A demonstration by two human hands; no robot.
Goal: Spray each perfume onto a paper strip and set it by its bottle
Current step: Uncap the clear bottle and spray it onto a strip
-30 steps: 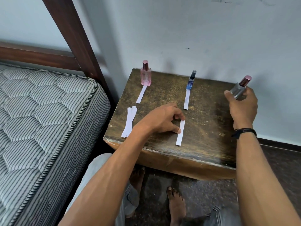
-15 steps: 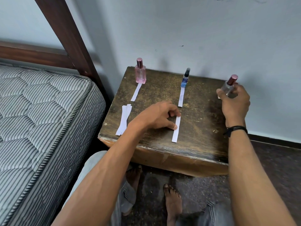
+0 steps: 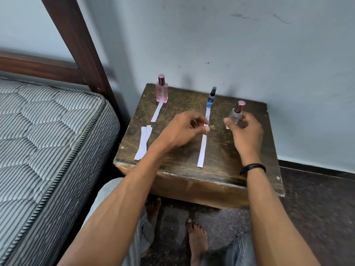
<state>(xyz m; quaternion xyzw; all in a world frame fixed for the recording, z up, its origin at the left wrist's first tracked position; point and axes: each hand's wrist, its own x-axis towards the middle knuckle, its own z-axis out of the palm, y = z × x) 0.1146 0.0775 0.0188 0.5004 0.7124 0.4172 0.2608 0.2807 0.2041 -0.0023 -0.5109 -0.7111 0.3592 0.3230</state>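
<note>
— Pinching now: left hand (image 3: 184, 129) up off the wooden table (image 3: 226, 169), thumb and forefinger closed on the top end of a paper strip (image 3: 202, 150); a second ago pressed flat on that strip.

— And on the right?

— Right hand (image 3: 245, 131) wrapped round the clear bottle (image 3: 236, 115), rose cap above the fingers, carried in from the table's far right edge to just beside the left fingertips.

— Strip's lower end?

— Hanging below the pinch toward the near edge; touching the wood or not, cannot tell.

— Beyond the fingers?

— Blue bottle (image 3: 211, 97) just past the left fingertips, own strip (image 3: 207, 116) running down behind them. Pink bottle (image 3: 162, 90) well out to the left, strip (image 3: 157, 114) before it. Spare strips (image 3: 143, 143) stacked left of the left wrist. All unmoved.
</note>
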